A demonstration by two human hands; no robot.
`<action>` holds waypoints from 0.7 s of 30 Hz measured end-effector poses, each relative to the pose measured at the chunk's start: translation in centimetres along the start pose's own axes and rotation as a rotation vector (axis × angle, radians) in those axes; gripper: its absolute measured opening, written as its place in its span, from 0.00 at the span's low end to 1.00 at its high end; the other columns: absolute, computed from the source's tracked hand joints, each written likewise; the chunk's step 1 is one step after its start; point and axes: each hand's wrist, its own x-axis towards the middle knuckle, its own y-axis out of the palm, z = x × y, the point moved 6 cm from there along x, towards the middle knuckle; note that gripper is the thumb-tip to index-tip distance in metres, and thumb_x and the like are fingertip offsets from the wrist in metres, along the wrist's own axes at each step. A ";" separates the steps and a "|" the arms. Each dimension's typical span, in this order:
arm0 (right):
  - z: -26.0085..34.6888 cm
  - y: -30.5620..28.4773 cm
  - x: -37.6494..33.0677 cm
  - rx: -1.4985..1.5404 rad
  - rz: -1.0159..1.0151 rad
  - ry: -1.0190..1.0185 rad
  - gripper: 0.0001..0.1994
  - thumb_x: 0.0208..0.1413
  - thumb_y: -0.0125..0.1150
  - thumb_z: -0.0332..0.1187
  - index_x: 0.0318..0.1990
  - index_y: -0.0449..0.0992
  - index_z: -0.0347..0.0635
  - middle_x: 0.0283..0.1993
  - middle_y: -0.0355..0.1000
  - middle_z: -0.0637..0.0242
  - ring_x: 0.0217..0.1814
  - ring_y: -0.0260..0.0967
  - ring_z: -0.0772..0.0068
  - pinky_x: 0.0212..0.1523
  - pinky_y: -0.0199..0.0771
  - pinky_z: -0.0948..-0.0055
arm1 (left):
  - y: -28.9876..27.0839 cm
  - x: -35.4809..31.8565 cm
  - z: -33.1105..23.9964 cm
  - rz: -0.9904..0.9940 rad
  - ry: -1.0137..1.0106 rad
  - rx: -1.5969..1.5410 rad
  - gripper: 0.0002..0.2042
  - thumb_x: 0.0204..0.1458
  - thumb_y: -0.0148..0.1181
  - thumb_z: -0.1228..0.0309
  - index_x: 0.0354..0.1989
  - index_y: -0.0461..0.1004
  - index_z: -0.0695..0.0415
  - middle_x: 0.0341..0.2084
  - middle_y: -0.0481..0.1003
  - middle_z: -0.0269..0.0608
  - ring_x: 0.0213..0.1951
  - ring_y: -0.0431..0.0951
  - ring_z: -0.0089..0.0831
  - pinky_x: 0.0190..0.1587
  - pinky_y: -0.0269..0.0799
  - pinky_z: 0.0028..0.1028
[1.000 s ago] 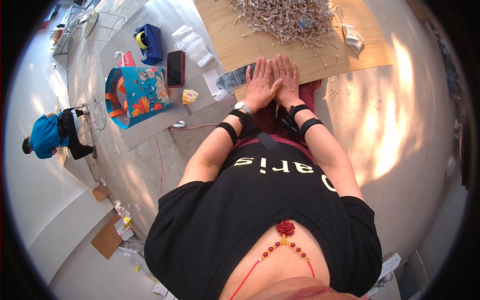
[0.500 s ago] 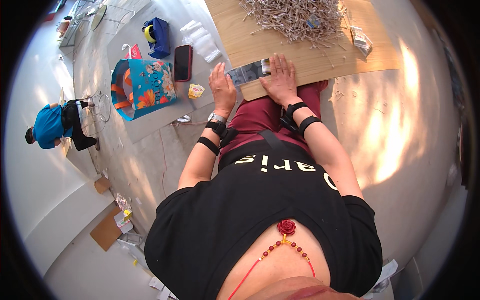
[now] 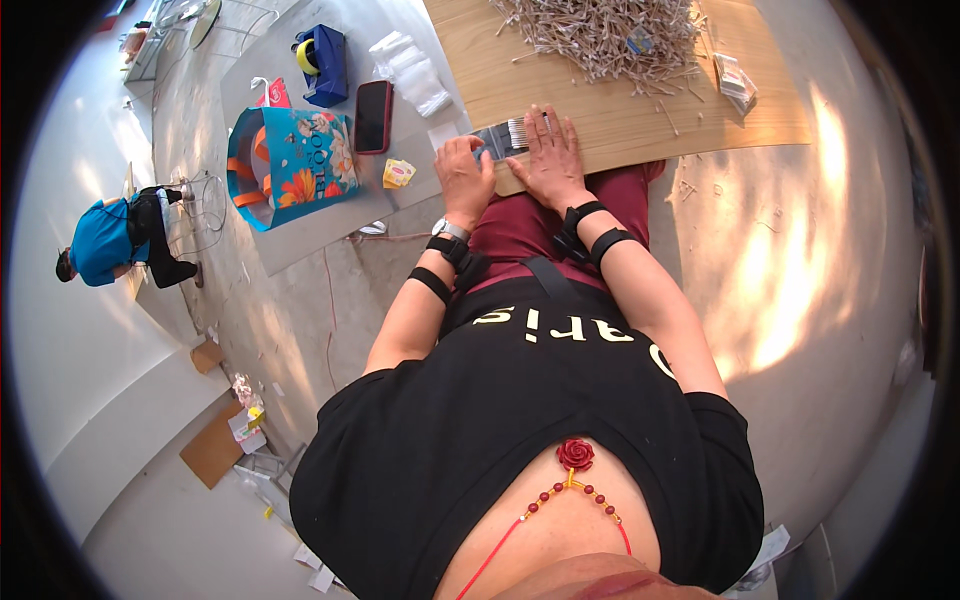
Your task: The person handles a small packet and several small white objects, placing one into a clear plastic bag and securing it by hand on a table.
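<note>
A small clear plastic bag lies flat near the edge of the wooden board, with a row of white cotton swabs at its right end. My right hand rests flat beside and partly over these swabs, fingers stretched forward. At the bag's left end, my left hand has its fingers curled and its thumb on the bag's edge; the fingertips are partly hidden. Farther out on the board is a large heap of loose cotton swabs, with a small blue and yellow packet on it.
A stack of small cards or packets sits at the board's right. On the grey table to the left are clear bags, a phone, a blue tape dispenser, yellow packets and a floral shopping bag. Another person sits far left.
My left hand has gone from stretched fingers to curled ones and moved right, onto the bag's left end. My right hand has shifted slightly left but stays flat.
</note>
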 end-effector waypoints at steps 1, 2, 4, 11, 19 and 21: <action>0.0 0.0 0.0 -0.001 -0.001 0.000 0.45 0.66 0.43 0.64 0.79 0.47 0.40 0.84 0.38 0.62 0.87 0.24 0.59 0.82 0.19 0.50 | 0.3 0.2 -0.1 0.026 0.000 0.012 0.11 0.50 0.65 0.69 0.42 0.75 0.55 0.39 0.74 0.42 0.48 0.73 0.44 0.55 0.65 0.43; 0.0 0.0 0.0 -0.002 -0.005 -0.002 0.45 0.65 0.43 0.64 0.79 0.47 0.40 0.84 0.38 0.62 0.87 0.24 0.59 0.82 0.19 0.50 | 0.5 0.5 -0.3 0.050 -0.001 0.025 0.10 0.50 0.66 0.68 0.39 0.75 0.54 0.36 0.74 0.41 0.46 0.74 0.44 0.54 0.66 0.42; -0.1 0.0 0.0 -0.003 -0.007 -0.004 0.45 0.65 0.43 0.64 0.79 0.47 0.40 0.84 0.38 0.62 0.87 0.24 0.59 0.82 0.19 0.50 | 0.9 1.2 -0.7 0.089 0.002 0.068 0.11 0.48 0.67 0.65 0.36 0.76 0.54 0.32 0.75 0.41 0.43 0.75 0.44 0.52 0.67 0.42; -0.2 -0.1 0.0 -0.009 0.025 0.000 0.44 0.65 0.44 0.62 0.79 0.46 0.41 0.85 0.38 0.62 0.87 0.24 0.60 0.82 0.19 0.50 | 2.4 3.6 -2.2 0.289 -0.058 0.341 0.16 0.46 0.66 0.56 0.35 0.80 0.58 0.33 0.82 0.51 0.40 0.82 0.48 0.46 0.74 0.45; -0.1 -0.1 0.0 -0.026 0.015 -0.002 0.44 0.64 0.47 0.59 0.79 0.46 0.41 0.85 0.37 0.61 0.87 0.25 0.59 0.82 0.20 0.51 | 3.7 4.5 -2.5 0.391 -0.164 0.386 0.20 0.45 0.63 0.57 0.37 0.83 0.63 0.35 0.83 0.60 0.41 0.85 0.54 0.45 0.81 0.45; -0.1 -0.1 -0.1 -0.012 0.016 -0.003 0.44 0.64 0.48 0.58 0.79 0.46 0.41 0.85 0.37 0.61 0.87 0.25 0.59 0.82 0.20 0.51 | 3.6 4.6 -2.6 0.401 -0.163 0.389 0.21 0.45 0.63 0.57 0.38 0.83 0.64 0.36 0.83 0.60 0.41 0.85 0.55 0.46 0.81 0.45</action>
